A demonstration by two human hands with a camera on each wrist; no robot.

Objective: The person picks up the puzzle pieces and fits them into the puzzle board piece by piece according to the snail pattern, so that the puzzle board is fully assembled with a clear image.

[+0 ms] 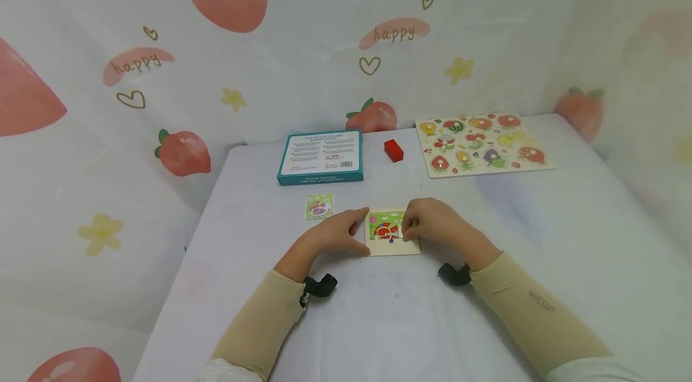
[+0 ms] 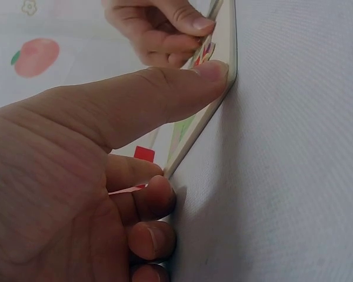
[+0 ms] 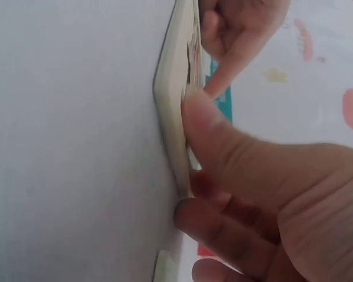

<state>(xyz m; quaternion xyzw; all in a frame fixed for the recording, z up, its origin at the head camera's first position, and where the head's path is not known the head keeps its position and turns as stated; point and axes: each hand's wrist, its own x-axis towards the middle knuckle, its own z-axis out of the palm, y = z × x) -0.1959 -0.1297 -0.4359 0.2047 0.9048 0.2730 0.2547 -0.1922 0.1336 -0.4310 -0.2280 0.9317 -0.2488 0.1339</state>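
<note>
A small wooden jigsaw board (image 1: 391, 248) lies flat on the table, with colourful picture pieces (image 1: 382, 230) in red and green in its upper part. My left hand (image 1: 333, 233) holds the board's left side, thumb at the near corner and forefinger at the far one. Over the right side, my right hand (image 1: 435, 221) pinches a puzzle piece, mostly hidden by the fingers. The right thumb (image 3: 206, 120) lies against the board's face in the right wrist view. A small picture card (image 1: 319, 206) lies beyond the left hand.
Behind the board lie a teal-edged box (image 1: 321, 157) and a red block (image 1: 394, 151). A fruit peg puzzle (image 1: 483, 145) lies at the back right. A printed cloth (image 1: 303, 69) hangs behind the white-covered table (image 1: 389, 322).
</note>
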